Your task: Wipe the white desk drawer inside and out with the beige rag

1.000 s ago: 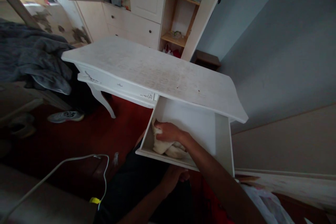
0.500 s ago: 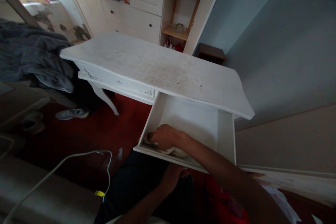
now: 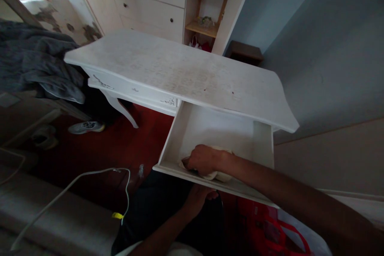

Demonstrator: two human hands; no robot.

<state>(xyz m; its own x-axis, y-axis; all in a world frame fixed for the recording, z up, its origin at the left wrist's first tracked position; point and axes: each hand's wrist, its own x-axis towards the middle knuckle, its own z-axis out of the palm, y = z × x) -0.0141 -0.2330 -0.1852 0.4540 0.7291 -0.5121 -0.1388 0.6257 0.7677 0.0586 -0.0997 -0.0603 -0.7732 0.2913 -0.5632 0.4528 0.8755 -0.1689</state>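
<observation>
In the pulled-out white drawer (image 3: 228, 128), my right hand (image 3: 204, 160) is closed around a bunched beige cloth (image 3: 223, 176). The cloth lies on the drawer bottom, close to the inner side of the front panel, and the hand hides part of it. My left hand (image 3: 196, 199) is below the drawer's front edge, against or just under it. Most of its fingers are hidden by the drawer and shadow, so its grip does not show. The drawer belongs to a white desk (image 3: 168, 58) with brownish stains on its top.
A white wardrobe (image 3: 150, 12) stands behind the desk. Dark grey fabric (image 3: 39, 60) hangs at the left. On the red floor lies a shoe (image 3: 86, 127); a white cable (image 3: 75, 181) curves at lower left. A red bag (image 3: 270, 228) sits below the drawer, near the right wall.
My right hand and the cloth have moved rightward along the drawer front, away from its left corner. My left hand stays below the front edge. The view has shifted slightly.
</observation>
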